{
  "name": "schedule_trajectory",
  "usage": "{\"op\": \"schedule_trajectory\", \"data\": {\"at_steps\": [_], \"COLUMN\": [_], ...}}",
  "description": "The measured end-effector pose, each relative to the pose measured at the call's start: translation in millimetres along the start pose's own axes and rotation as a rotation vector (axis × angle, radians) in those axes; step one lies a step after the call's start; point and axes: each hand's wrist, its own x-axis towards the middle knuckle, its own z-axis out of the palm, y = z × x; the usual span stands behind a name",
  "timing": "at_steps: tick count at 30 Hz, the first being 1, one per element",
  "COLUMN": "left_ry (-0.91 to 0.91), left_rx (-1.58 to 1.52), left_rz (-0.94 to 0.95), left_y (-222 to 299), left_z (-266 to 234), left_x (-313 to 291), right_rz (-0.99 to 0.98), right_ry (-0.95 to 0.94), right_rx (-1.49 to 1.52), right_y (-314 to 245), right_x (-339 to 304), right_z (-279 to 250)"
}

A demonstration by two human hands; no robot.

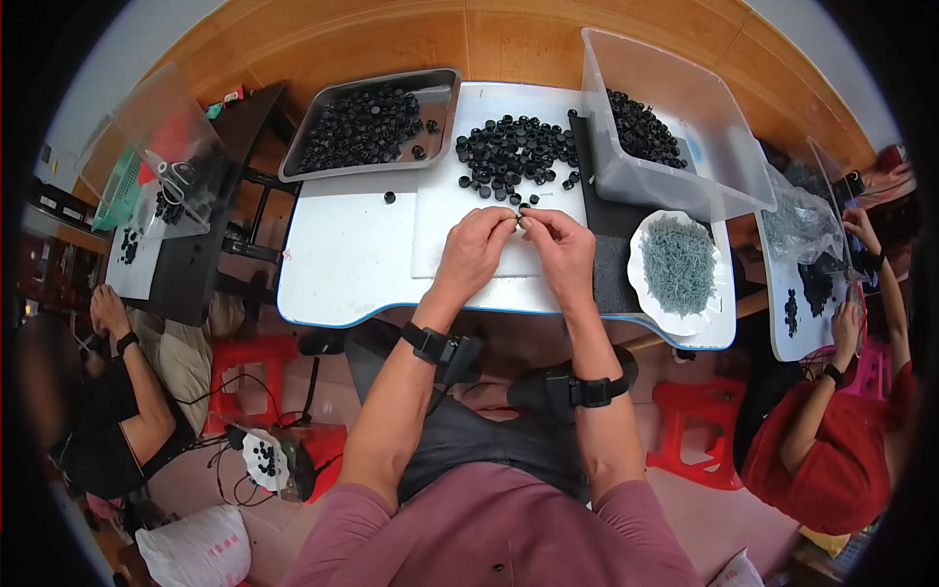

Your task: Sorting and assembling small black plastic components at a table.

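Note:
My left hand [471,252] and my right hand [564,252] meet over the near part of a white board [435,230], fingertips almost touching. Both are closed in a pinch on a small dark piece [519,217], mostly covered by the fingers. Just beyond the fingertips spreads a loose pile of small round black caps [514,147]. One lone black cap [389,198] lies left of the board. To the right of my right hand, a scalloped white plate [641,284] holds a heap of thin grey-green pin-like pieces [677,264].
A metal tray [445,122] of black caps stands at the back left. At the back right is a clear plastic bin [675,191] with more, beside a dark mat [613,269]. Co-workers sit at side tables: one in black [122,440], one in red [831,455].

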Motion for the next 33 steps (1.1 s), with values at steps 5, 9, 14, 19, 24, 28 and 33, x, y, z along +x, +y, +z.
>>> {"op": "schedule_trajectory", "data": {"at_steps": [5,9,14,19,24,28,33], "left_ry": [-0.015,0.001,0.001,-0.019,-0.020,-0.018,-0.006], "left_rx": [-0.035,-0.053,-0.050,-0.016,0.037,0.012,0.014], "left_rz": [-0.074,-0.064,-0.049,-0.008,0.017,-0.025,0.017], "left_y": [3,4,5,4,6,13,8], "left_z": [0,-1,0,-2,-3,-1,-2], "left_x": [-1,-2,-1,0,-1,0,0], "right_rz": [0.005,0.056,-0.010,-0.004,0.000,0.062,0.115], "right_ry": [0.021,0.006,-0.036,-0.039,-0.013,-0.025,-0.077], "right_rx": [-0.030,0.182,0.102,0.098,0.038,0.054,0.045], "right_y": [1,-2,1,-1,0,0,-3], "right_x": [0,0,1,1,1,3,4], "right_z": [0,0,-3,-4,-3,-5,-5]}}
